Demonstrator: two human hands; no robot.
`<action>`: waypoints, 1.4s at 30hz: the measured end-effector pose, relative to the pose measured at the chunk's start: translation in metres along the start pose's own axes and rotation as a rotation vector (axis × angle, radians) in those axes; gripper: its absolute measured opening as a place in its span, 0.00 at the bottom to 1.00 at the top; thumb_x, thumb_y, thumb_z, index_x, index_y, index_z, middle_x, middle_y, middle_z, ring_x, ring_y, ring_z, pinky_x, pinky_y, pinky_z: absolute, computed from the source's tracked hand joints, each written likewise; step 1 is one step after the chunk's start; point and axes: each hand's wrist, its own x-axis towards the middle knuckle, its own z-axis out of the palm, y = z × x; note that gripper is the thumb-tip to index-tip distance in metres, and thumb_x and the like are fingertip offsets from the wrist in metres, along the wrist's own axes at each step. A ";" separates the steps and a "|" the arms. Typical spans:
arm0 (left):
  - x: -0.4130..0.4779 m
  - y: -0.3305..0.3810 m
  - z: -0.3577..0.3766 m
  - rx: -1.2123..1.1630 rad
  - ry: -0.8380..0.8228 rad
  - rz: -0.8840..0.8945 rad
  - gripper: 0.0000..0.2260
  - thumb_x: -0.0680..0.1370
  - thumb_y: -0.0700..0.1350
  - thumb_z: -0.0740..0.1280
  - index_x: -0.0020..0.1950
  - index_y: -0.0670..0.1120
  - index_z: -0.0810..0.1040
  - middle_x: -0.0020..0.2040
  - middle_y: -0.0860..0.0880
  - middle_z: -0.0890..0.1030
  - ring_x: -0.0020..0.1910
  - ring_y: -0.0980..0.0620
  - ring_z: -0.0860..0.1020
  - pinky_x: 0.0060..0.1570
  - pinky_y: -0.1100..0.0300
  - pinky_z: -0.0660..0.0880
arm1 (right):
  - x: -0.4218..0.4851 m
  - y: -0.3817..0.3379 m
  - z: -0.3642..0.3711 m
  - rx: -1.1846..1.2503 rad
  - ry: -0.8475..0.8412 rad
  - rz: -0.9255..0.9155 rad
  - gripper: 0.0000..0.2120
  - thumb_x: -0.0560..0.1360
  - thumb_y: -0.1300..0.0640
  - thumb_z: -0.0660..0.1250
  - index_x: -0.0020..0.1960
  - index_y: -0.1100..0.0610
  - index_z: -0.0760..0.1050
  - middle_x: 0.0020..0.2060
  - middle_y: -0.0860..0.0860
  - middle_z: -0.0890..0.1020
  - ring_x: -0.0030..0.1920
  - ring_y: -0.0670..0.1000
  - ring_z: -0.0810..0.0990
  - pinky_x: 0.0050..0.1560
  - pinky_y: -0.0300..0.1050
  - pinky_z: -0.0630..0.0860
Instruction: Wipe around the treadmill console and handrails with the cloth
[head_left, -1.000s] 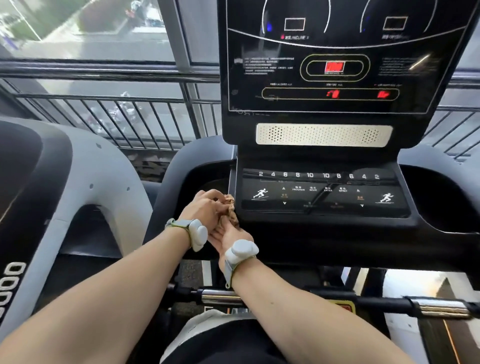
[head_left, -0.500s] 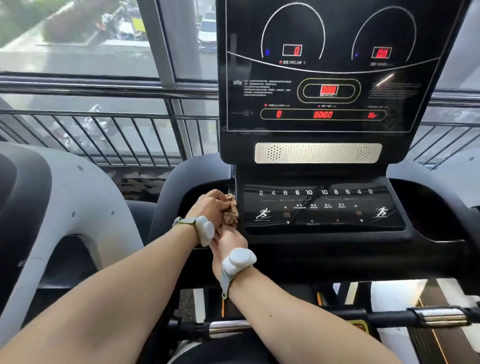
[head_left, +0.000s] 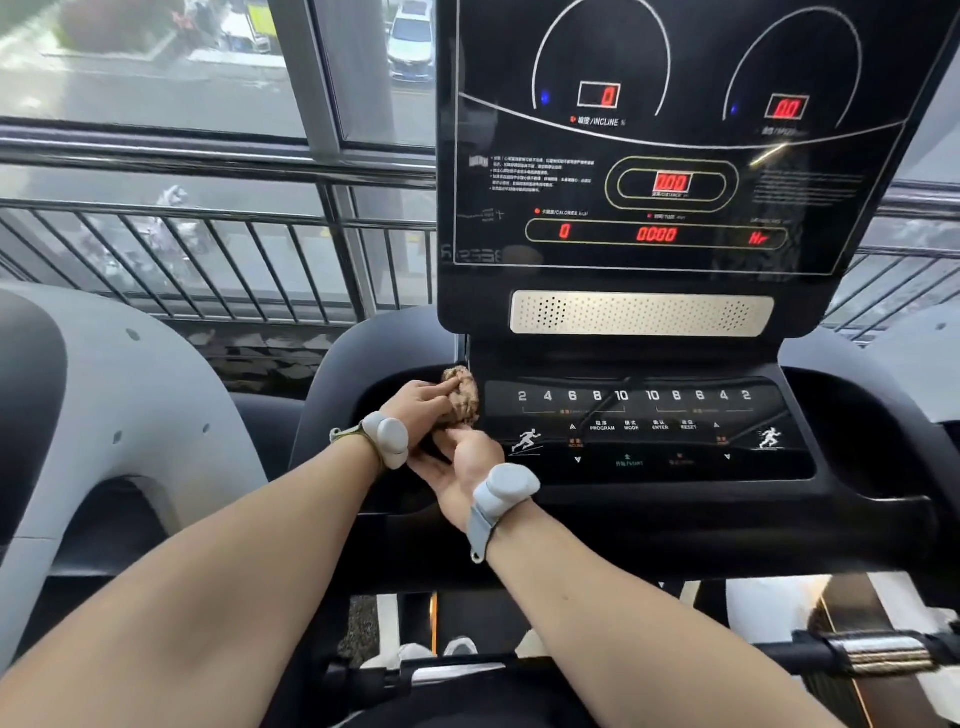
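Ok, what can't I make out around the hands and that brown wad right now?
Head view only:
- Brown wad: material unclear; left hand covers its near side.
- Right hand: fingers hidden under the left hand, so its hold is unclear.
- Console panel: small labels blurred.

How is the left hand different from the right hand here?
The left hand lies knuckles up, fingers curled over the brown crumpled cloth; the right hand is turned palm up, its thumb touching the cloth from below. The left hand sits farther up than the right. Both wrists wear grey bands.
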 end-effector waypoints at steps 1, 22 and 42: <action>-0.003 0.002 0.001 0.032 0.003 0.025 0.18 0.79 0.35 0.63 0.64 0.52 0.81 0.38 0.54 0.80 0.32 0.66 0.76 0.35 0.74 0.70 | 0.000 -0.007 -0.001 -0.071 -0.006 0.019 0.15 0.81 0.67 0.56 0.62 0.68 0.78 0.58 0.67 0.82 0.58 0.70 0.82 0.60 0.66 0.81; 0.001 -0.016 0.005 0.953 -0.043 -0.069 0.15 0.77 0.45 0.65 0.63 0.54 0.79 0.66 0.49 0.68 0.62 0.42 0.68 0.57 0.47 0.74 | -0.010 -0.048 -0.025 -0.477 -0.063 0.056 0.16 0.77 0.63 0.55 0.49 0.71 0.78 0.35 0.64 0.85 0.30 0.57 0.85 0.30 0.46 0.82; -0.047 -0.016 -0.017 1.178 -0.150 -0.014 0.16 0.72 0.51 0.72 0.57 0.67 0.78 0.55 0.55 0.72 0.55 0.46 0.71 0.51 0.53 0.74 | -0.017 -0.045 -0.027 -0.493 -0.075 -0.001 0.16 0.77 0.64 0.54 0.50 0.71 0.78 0.36 0.65 0.85 0.29 0.57 0.84 0.29 0.45 0.82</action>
